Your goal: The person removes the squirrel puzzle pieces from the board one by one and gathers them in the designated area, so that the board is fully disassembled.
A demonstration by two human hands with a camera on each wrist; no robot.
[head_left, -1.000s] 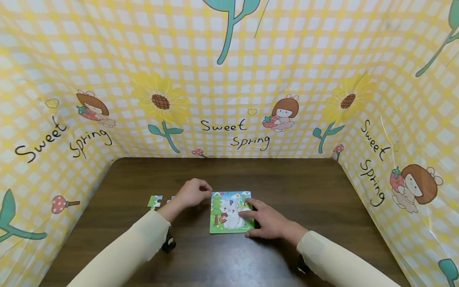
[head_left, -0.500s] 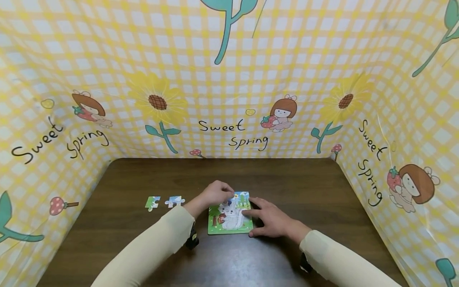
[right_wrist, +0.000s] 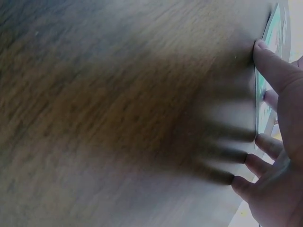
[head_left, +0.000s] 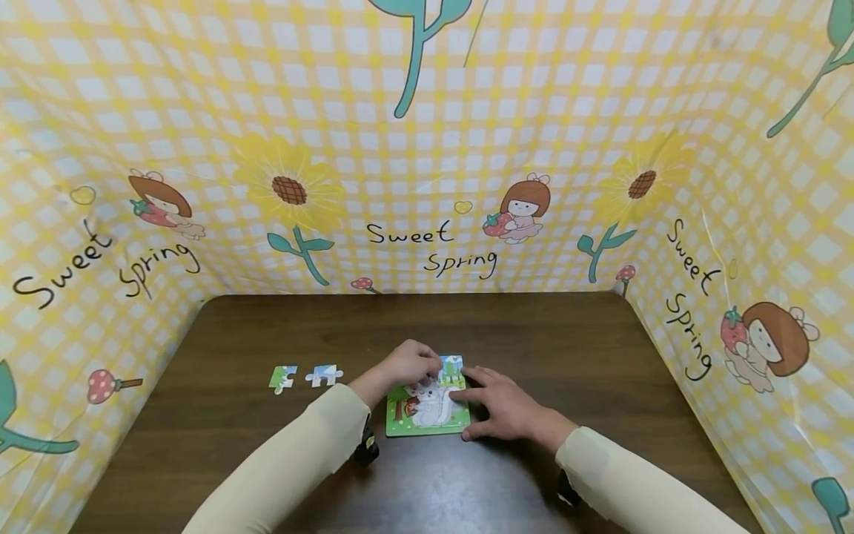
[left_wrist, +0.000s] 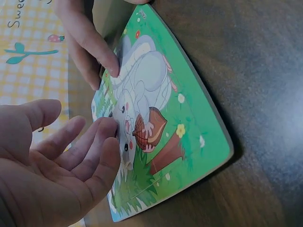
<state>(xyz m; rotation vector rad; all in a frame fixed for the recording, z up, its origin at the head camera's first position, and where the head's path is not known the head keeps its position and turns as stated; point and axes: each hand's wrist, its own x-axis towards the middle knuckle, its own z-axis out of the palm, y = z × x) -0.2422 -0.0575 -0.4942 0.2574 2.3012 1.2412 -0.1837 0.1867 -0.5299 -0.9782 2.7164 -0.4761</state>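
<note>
A square jigsaw puzzle [head_left: 434,417] lies flat on the table, picturing a white squirrel with an acorn on green grass. Over its upper part is my left hand [head_left: 405,363], hiding the squirrel's head and the top left corner in the head view. In the left wrist view the fingertips [left_wrist: 110,126] touch the picture at the squirrel's head, while the thumb stands away from it. My right hand [head_left: 505,406] steadies the right side with spread fingers, thumb [right_wrist: 270,59] at the edge and one finger reaching onto the picture.
Two loose puzzle pieces lie left of the puzzle: a green one [head_left: 282,379] and a blue-and-white one [head_left: 325,374]. The dark wooden table [head_left: 534,326] is enclosed by a yellow checked cloth [head_left: 427,170] at the back and sides.
My left hand has moved right from beside the puzzle's top left corner onto its upper middle, uncovering the blue-and-white piece. The right hand stays at the right edge.
</note>
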